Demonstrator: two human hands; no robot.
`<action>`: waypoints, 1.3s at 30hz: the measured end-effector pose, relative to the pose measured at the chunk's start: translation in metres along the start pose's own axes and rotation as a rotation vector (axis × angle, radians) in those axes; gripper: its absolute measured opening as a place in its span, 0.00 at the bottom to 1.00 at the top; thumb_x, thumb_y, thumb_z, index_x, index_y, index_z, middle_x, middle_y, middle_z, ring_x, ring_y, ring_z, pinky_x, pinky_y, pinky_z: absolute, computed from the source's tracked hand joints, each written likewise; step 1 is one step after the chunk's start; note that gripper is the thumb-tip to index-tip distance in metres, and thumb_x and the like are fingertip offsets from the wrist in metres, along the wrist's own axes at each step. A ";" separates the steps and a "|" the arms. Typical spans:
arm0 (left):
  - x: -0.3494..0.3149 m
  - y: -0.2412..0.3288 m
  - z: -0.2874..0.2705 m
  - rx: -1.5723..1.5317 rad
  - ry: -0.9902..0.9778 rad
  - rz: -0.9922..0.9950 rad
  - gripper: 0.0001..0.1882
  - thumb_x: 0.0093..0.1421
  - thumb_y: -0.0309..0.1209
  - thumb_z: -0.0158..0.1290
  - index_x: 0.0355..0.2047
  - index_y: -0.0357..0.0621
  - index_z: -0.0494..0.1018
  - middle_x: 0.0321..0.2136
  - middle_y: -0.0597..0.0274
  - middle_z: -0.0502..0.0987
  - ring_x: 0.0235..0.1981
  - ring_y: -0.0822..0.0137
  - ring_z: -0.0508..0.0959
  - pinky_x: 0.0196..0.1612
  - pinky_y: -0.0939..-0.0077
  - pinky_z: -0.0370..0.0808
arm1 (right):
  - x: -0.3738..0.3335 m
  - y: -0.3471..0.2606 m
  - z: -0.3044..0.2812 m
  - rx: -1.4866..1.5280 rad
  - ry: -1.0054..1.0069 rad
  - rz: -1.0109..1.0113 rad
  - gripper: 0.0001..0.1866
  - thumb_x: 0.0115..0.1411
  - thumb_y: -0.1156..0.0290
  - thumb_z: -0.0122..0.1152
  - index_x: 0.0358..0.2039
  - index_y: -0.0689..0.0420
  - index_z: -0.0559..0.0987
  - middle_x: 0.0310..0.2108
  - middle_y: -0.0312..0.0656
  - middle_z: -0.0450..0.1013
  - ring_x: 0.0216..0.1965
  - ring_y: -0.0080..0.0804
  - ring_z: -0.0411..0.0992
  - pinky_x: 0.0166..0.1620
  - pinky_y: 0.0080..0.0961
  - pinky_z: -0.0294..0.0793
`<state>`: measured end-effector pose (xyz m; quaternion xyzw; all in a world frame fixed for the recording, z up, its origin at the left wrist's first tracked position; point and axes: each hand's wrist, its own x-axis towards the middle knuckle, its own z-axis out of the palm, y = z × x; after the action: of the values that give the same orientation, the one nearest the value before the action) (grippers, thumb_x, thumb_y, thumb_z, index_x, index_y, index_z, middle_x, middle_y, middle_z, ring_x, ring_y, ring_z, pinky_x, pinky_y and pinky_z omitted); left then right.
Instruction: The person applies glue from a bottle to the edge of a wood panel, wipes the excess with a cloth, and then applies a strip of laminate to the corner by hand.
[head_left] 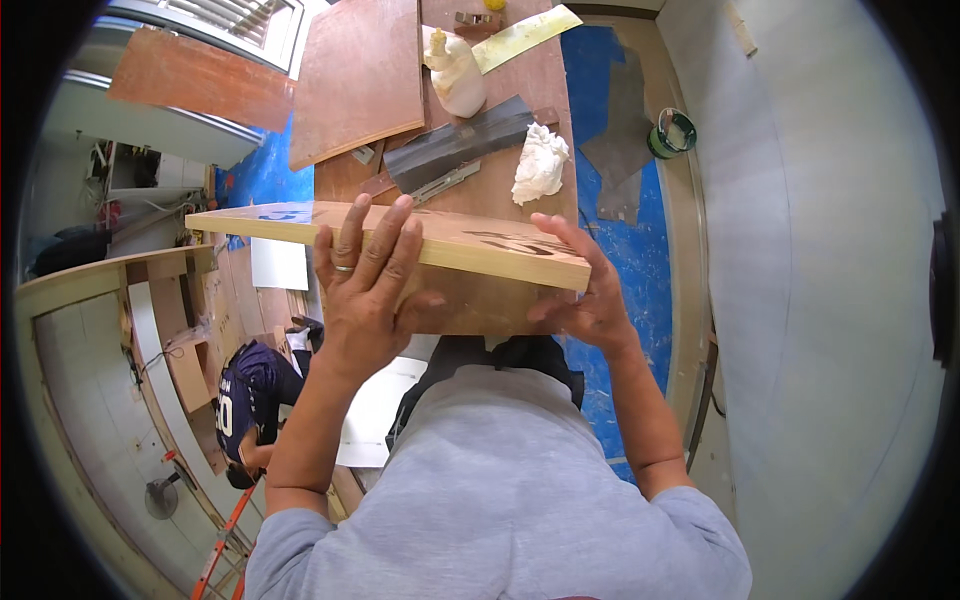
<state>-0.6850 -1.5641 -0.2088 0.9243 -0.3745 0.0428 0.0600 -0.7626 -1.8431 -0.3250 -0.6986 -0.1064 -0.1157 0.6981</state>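
The left hand (365, 285), fingers spread across the long side, and the right hand (592, 295), curled round the right end, together grip a wooden board (480, 255) above the near edge of the table (545, 75) (a crumpled white wad (540, 163) lies beyond it, close to the table's right edge).

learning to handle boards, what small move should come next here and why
Probably slide the left hand farther left along the wooden board: it sits near mid-edge, the right hand is at the right corner, and no hand supports the long left end.
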 end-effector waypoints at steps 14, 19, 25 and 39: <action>0.016 -0.003 -0.005 -0.174 0.105 -0.038 0.34 0.62 0.44 0.63 0.66 0.42 0.73 0.67 0.55 0.73 0.74 0.51 0.62 0.77 0.55 0.40 | 0.117 0.180 -0.072 -0.834 -0.187 0.063 0.17 0.62 0.73 0.66 0.52 0.52 0.83 0.50 0.46 0.82 0.52 0.47 0.79 0.54 0.43 0.75; 0.023 -0.003 0.007 -0.208 0.233 -0.102 0.35 0.64 0.52 0.61 0.67 0.49 0.72 0.63 0.62 0.77 0.69 0.57 0.69 0.76 0.52 0.44 | 0.146 0.041 -0.088 -0.157 0.303 0.172 0.25 0.74 0.50 0.59 0.44 0.64 0.83 0.32 0.37 0.81 0.33 0.18 0.73 0.39 0.25 0.75; 0.032 0.001 0.014 -0.504 0.423 -0.218 0.42 0.67 0.55 0.58 0.74 0.48 0.62 0.60 0.62 0.78 0.62 0.60 0.74 0.72 0.55 0.47 | 0.154 -0.091 -0.019 -0.266 0.103 0.132 0.19 0.73 0.61 0.60 0.55 0.61 0.80 0.36 0.41 0.80 0.38 0.30 0.76 0.44 0.28 0.75; 0.043 -0.018 0.009 -1.453 0.626 -0.361 0.10 0.65 0.32 0.64 0.42 0.40 0.80 0.35 0.65 0.81 0.39 0.72 0.81 0.46 0.72 0.79 | 0.121 -0.101 0.053 -0.740 -0.225 -0.056 0.45 0.58 0.65 0.75 0.74 0.51 0.64 0.56 0.51 0.78 0.59 0.50 0.76 0.60 0.42 0.74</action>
<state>-0.6417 -1.5825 -0.2136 0.6458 -0.1197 0.0352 0.7533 -0.6780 -1.7913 -0.1916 -0.9083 -0.1523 -0.0880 0.3796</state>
